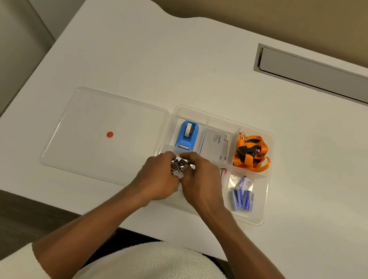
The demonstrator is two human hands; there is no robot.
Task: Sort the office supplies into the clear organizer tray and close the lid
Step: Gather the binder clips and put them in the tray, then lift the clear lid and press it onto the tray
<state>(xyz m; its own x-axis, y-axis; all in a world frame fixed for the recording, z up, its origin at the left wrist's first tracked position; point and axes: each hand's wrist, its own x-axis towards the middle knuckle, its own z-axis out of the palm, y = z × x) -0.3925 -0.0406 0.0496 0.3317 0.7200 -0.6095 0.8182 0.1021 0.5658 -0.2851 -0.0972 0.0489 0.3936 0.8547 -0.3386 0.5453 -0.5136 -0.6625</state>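
The clear organizer tray (271, 153) lies on the white desk, with its lid (85, 147) flat to its left, a red dot on the lid. In the tray's back row sit a blue tape dispenser (187, 135), a white box (213, 146) and an orange lanyard (250, 152). Small blue boxes (242, 195) fill the front right compartment. A pink item (223, 171) peeks out beside my right hand. My left hand (160, 179) and my right hand (200, 183) meet over the front left compartment, both closed around a bunch of metal binder clips (178, 168).
A grey cable hatch (318, 75) is set into the desk at the back right. The desk's front edge runs just below the tray. A wall panel stands to the left.
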